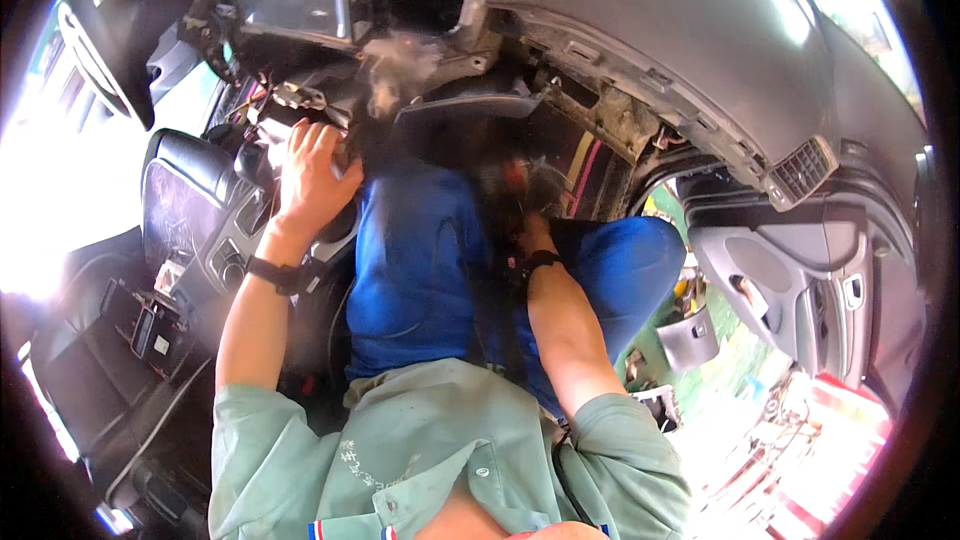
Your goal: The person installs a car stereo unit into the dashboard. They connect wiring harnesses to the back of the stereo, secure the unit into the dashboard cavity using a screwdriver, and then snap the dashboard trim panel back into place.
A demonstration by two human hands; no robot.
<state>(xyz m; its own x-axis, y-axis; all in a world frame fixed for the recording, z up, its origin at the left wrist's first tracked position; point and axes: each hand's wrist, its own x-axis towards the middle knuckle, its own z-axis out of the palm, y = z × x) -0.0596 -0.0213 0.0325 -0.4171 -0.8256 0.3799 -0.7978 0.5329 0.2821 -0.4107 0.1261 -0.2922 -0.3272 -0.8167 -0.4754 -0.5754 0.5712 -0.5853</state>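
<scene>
I see the left hand [308, 178], fingers loosely spread, at the console [243, 228], and the right hand [536, 234] between the knees [415, 225], its grip too blurred to tell.

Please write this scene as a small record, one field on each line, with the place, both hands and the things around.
Place: front of a car interior
Left hand: at the front of the centre console, beside exposed wiring; grip unclear
Right hand: low between the knees, blurred; anything held cannot be told
Clothing: pale green shirt, blue trousers
Dashboard: lower edge bare, mounting slots showing
Air vent: at the dashboard's right end
Car door: open, on the right
</scene>
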